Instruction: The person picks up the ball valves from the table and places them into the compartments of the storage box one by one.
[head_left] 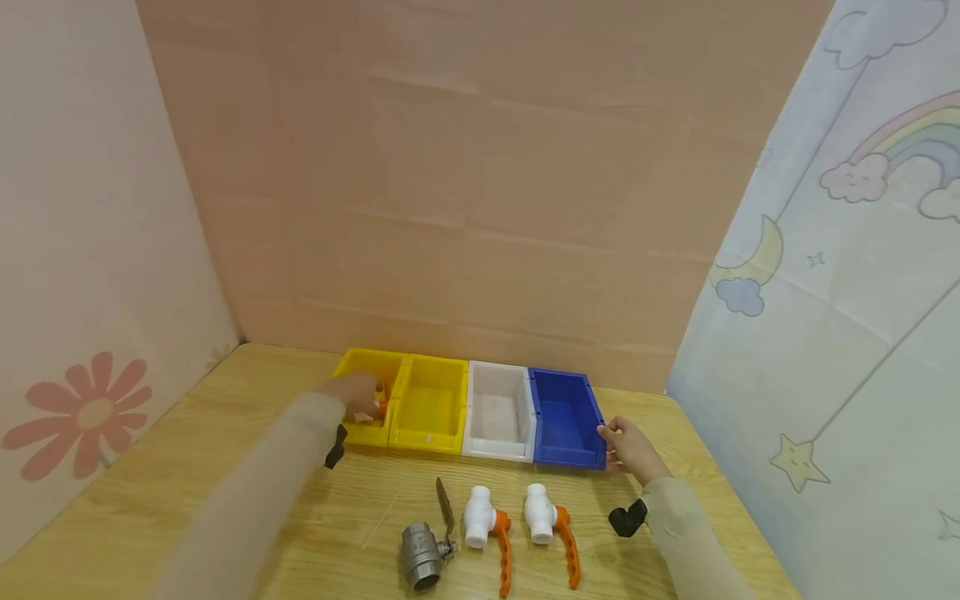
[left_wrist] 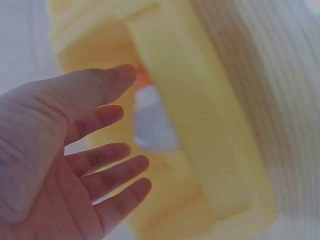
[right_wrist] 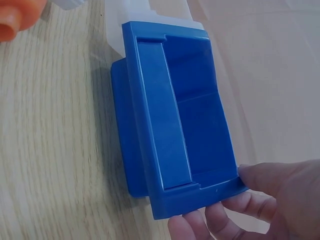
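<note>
Yellow bin (left_wrist: pixel 205 130), row's nine o'clock: left hand (head_left: pixel 352 393) is hovering loose-fingered by a valve (left_wrist: pixel 154 120); right hand (head_left: pixel 632 447) is gripping three-o'clock blue bin (head_left: pixel 566 417).

Valves (head_left: pixel 478 518) in front; bins (head_left: pixel 465 408) behind

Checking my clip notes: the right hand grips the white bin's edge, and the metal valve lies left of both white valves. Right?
No: the right wrist view shows the right hand gripping the blue bin by its edge, not the white one; the rest stands.
</note>
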